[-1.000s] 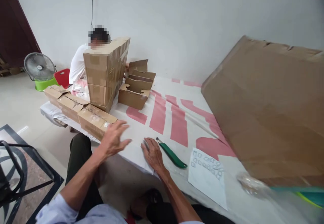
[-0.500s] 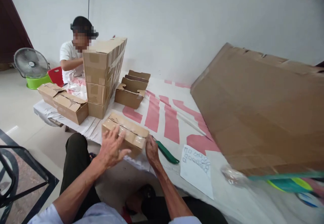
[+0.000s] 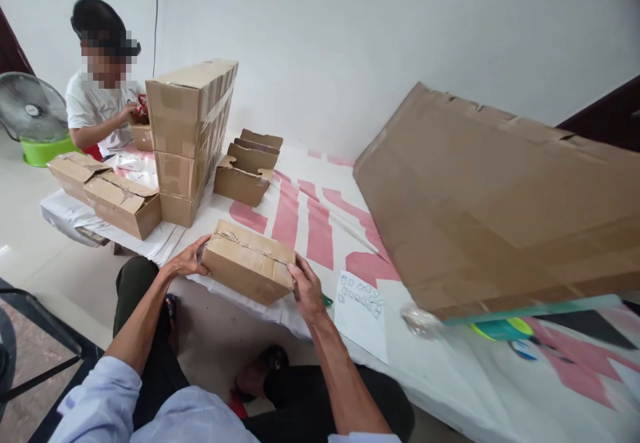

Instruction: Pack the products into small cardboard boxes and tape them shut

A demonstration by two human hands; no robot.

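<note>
A closed cardboard box (image 3: 250, 263) with clear tape along its top seam is held between my two hands at the table's front edge. My left hand (image 3: 193, 257) grips its left end, the thumb on the near side. At the right end, my right hand (image 3: 306, 286) holds the corner, its thumb near the top edge. Just right of that hand, the tip of a green tool (image 3: 327, 301) shows; the rest is hidden. A white sheet with drawn marks (image 3: 360, 309) lies farther right on the cloth-covered table (image 3: 425, 363).
Stacked boxes (image 3: 175, 143) stand at left, with two boxes (image 3: 123, 199) beside them and an opened box (image 3: 243, 179) behind. A large cardboard sheet (image 3: 490, 209) leans at right. Across the table a person (image 3: 103, 109) handles a small box. A fan (image 3: 33, 106) is at far left.
My left hand has moved from the box's near side to its left end. The box is now gripped at both ends. The view has shifted, and the other person now shows a box and something red.
</note>
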